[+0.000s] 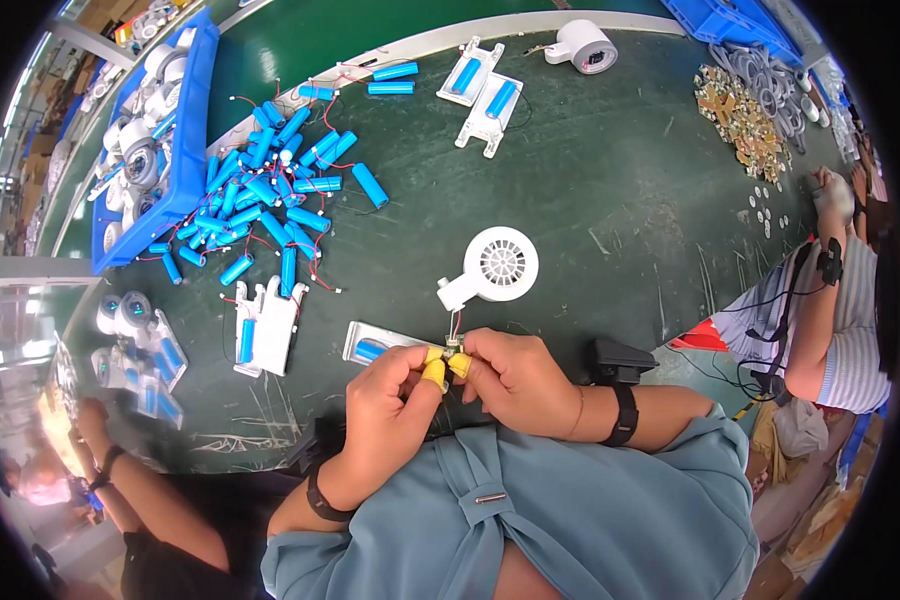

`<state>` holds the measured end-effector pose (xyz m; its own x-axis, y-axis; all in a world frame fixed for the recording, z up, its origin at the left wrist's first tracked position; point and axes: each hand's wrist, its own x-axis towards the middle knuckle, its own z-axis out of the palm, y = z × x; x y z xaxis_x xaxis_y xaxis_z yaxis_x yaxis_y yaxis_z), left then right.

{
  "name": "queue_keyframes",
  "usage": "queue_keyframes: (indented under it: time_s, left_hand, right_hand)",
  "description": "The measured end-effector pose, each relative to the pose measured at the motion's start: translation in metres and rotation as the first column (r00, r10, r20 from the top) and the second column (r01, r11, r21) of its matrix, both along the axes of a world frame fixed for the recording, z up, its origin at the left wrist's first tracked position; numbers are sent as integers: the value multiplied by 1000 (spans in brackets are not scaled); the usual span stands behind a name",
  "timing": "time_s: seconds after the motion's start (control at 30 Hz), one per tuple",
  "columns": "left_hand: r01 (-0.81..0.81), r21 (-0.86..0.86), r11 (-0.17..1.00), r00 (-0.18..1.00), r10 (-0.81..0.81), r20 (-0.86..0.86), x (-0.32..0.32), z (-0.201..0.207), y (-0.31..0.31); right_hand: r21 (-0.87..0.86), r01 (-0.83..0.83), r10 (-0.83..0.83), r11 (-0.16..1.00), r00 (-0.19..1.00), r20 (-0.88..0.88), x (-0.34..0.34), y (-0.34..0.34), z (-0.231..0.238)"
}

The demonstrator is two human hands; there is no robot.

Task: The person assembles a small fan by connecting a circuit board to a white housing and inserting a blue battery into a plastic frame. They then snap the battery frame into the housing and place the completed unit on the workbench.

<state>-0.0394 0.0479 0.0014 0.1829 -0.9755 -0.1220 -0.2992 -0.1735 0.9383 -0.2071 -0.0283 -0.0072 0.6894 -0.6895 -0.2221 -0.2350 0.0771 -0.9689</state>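
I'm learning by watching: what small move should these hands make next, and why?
Probably ease the small part slightly toward the white fan: the left hand and right hand pinch that part, and thin wires run from it toward the fan, so some slack might spare them.

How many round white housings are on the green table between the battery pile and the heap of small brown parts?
2. One housing lies just beyond the right hand; the other is farther off, right of the white plates. None seems hidden there.
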Motion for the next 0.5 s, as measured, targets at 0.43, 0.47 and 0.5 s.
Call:
queue_keyframes:
  time_s: [0.43, 0.47, 0.5]
  left_hand:
    - [28, 45, 999, 997, -24, -71, -1, 4, -2]
    - [33, 44, 998, 997, -30, -68, 1, 4, -3]
    - [18, 100, 995, 989, -3, -150, 4, 3, -5]
  right_hand:
    - [-269, 67, -58, 961, 998, 41, 5, 6, -15]
    - [-269, 73, -63, 960, 997, 45, 5, 7, -14]
    - [-306, 84, -67, 948, 996, 67, 4, 6, -13]
